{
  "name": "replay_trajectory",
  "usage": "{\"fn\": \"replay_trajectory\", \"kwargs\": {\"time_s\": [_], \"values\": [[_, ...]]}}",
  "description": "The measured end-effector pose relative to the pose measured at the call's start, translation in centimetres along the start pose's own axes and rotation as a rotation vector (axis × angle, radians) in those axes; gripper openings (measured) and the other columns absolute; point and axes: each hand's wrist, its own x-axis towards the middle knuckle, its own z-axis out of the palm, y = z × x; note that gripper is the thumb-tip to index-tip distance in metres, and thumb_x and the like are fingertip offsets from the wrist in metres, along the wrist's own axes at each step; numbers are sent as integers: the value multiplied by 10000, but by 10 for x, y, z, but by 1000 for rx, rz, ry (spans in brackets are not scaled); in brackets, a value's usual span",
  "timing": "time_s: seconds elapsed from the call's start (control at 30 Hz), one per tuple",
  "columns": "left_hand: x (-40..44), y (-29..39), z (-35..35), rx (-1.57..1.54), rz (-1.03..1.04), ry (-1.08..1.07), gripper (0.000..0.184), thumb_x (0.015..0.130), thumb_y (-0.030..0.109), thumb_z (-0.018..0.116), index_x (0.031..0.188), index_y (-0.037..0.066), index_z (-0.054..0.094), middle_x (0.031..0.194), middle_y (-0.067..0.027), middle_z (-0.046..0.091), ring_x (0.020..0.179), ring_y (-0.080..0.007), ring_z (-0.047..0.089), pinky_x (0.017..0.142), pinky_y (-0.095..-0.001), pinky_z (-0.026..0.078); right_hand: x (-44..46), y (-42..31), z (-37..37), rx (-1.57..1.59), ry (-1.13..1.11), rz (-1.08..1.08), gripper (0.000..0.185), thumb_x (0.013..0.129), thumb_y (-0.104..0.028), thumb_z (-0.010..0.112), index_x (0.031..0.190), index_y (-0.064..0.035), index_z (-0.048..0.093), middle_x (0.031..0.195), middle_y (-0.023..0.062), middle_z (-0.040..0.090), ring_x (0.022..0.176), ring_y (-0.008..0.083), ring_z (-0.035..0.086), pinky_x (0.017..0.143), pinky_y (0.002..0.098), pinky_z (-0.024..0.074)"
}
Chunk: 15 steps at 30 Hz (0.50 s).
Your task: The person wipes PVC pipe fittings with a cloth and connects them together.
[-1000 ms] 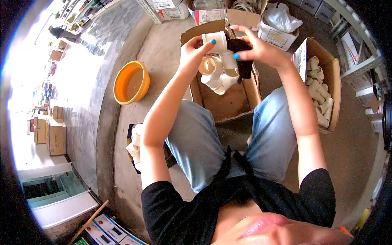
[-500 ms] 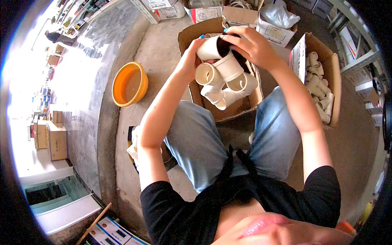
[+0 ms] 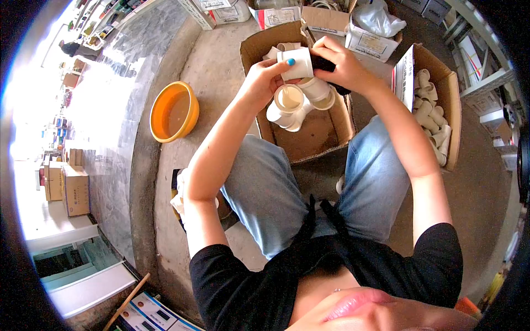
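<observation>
My left hand [image 3: 264, 84] is closed round a white plastic pipe fitting [image 3: 297, 64], its thumb lying along the outside. My right hand [image 3: 346, 67] grips a black cloth-like thing [image 3: 322, 64], pressed at the right-hand opening of that fitting. Just below, more white pipe openings [image 3: 290, 98] show, one facing up; I cannot tell whether they join the held fitting. All this is above an open cardboard box [image 3: 312, 140] between my knees, with further white pieces [image 3: 288, 47] by its far wall.
On the right stands a cardboard box [image 3: 454, 110] full of white pipe fittings [image 3: 428, 113]. An orange basin [image 3: 191, 113] sits on the floor to the left. Cartons [image 3: 370, 45] line the back, one topped with a clear plastic bag [image 3: 378, 19]. Metal shelving [image 3: 486, 80] borders the right.
The white fitting has turned and come slightly nearer and to the right. The pipe openings below have shifted up and in, baring the box floor. My left thumb now lies over the fitting.
</observation>
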Motion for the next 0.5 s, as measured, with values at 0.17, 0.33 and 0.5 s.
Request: {"fn": "replay_trajectory", "kwargs": {"time_s": [0.17, 0.33, 0.5], "values": [[3, -2, -1, 288, 76, 36, 424, 771, 99, 632, 1124, -66, 464, 1004, -146, 574, 887, -232, 592, 811, -319, 493, -2, 8, 8, 69, 4, 119, 371, 716, -210, 633, 1000, 21, 572, 871, 127, 566, 853, 266, 567, 744, 324, 451], [-1, 4, 5, 694, 392, -4, 537, 690, 20, 693, 1177, -1, 468, 990, -90, 591, 922, -156, 567, 854, -281, 445, -2, 10, 12, 522, -71, 535, 323, 795, -234, 544, 984, 22, 601, 872, 85, 638, 758, 158, 590, 709, 295, 456], [1, 4, 3, 1000, 732, -76, 588, 605, 74, 748, 1137, 48, 499, 1039, -68, 557, 938, -158, 533, 824, -301, 437, -9, 15, 16, 1123, -20, 820, 282, 826, -256, 532, 904, -1, 625, 831, 67, 642, 683, 124, 585, 633, 253, 463]]}}
